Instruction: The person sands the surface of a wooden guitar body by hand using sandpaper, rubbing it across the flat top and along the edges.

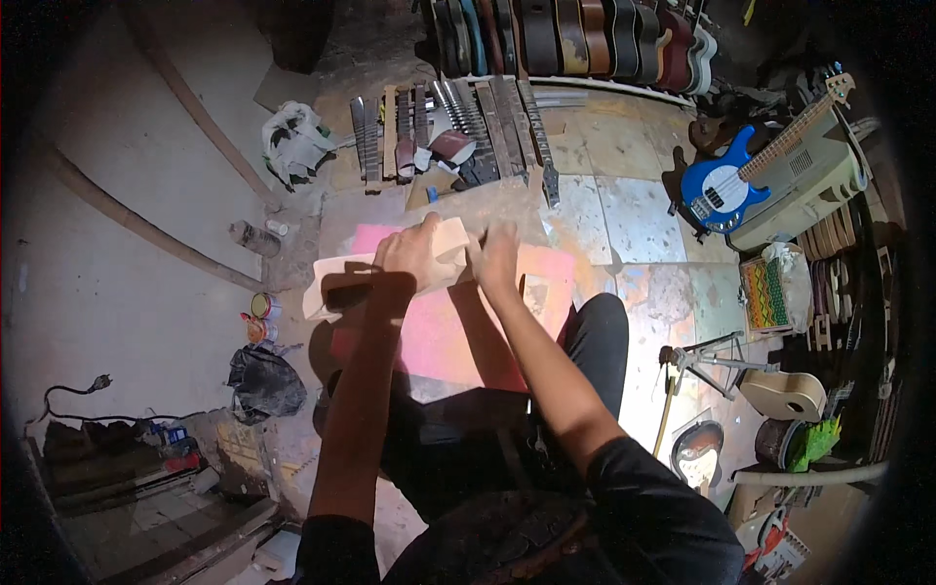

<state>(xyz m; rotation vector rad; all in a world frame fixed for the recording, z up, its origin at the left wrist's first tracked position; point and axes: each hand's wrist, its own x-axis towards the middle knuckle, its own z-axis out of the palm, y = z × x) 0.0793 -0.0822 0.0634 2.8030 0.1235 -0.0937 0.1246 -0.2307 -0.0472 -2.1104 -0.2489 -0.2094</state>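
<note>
A pale, long wooden piece (pixel 450 242) with a blocky right end lies across a pink board (pixel 439 343) in front of my knees. My left hand (pixel 408 255) wraps over the middle of it, fingers closed on the wood. A dark shadow falls on its left part, so the shape there is hard to read. Close by the right end is my right hand (pixel 495 255), smeared by motion; whether it holds anything cannot be made out. A small tan patch (pixel 533 292) lies on the board beside my right forearm.
Several guitar necks (pixel 505 122) lie beyond the board, with a row of guitar bodies (pixel 595 39) behind. A blue bass guitar (pixel 723 185) leans at right, above a metal stand (pixel 697 363). At left are a black plastic bag (pixel 263 383) and a tin can (pixel 263 306).
</note>
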